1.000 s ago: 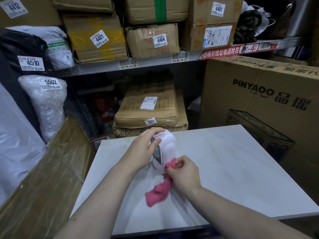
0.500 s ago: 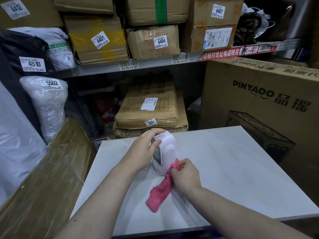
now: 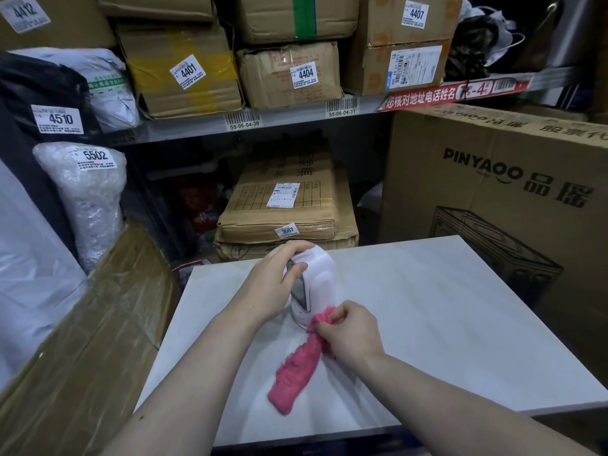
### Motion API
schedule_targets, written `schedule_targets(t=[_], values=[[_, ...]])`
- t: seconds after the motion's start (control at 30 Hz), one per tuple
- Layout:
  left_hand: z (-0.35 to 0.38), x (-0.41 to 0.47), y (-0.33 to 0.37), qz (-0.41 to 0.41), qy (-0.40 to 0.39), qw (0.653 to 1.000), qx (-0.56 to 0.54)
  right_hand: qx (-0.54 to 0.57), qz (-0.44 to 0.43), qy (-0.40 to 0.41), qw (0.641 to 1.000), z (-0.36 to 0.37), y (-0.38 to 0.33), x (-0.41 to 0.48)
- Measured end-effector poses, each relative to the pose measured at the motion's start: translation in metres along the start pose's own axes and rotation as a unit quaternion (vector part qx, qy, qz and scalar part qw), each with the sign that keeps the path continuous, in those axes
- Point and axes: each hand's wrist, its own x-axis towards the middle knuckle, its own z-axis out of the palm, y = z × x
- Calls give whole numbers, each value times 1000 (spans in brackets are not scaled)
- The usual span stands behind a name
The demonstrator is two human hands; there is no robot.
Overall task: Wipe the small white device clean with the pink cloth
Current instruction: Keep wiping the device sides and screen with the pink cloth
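Left hand [image 3: 268, 284] is wrapped around the top of the smooth, rounded white device [image 3: 316, 284] standing on the pale table [image 3: 444, 307], while the right hand [image 3: 348, 337] pinches the fuzzy pink cloth [image 3: 297, 366] against its base, tail trailing down.

- The left hand [image 3: 268, 287] grips the white device [image 3: 316, 281] standing on the table [image 3: 444, 307].
- At the device's 5 o'clock base, the right hand [image 3: 348, 334] presses a pink cloth [image 3: 297, 366], its tail trailing toward 7 o'clock.
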Motion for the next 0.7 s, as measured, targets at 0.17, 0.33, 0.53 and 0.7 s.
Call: schedule_targets(t=[0.17,0.33,0.53,0.7], values=[[-1,0,3,-3,-3,1000,0,-10,-3,34,999,-17,2,12],[-2,-2,5,-6,-1,1000,-2,-33,-4,21,999,-16,2,19],[-2,-2,5,-5,2,1000,-6,-62,10,3,998,-5,6,14],[-2,-1,4,-7,3,1000,-4,-66,12,10,998,-1,7,10]])
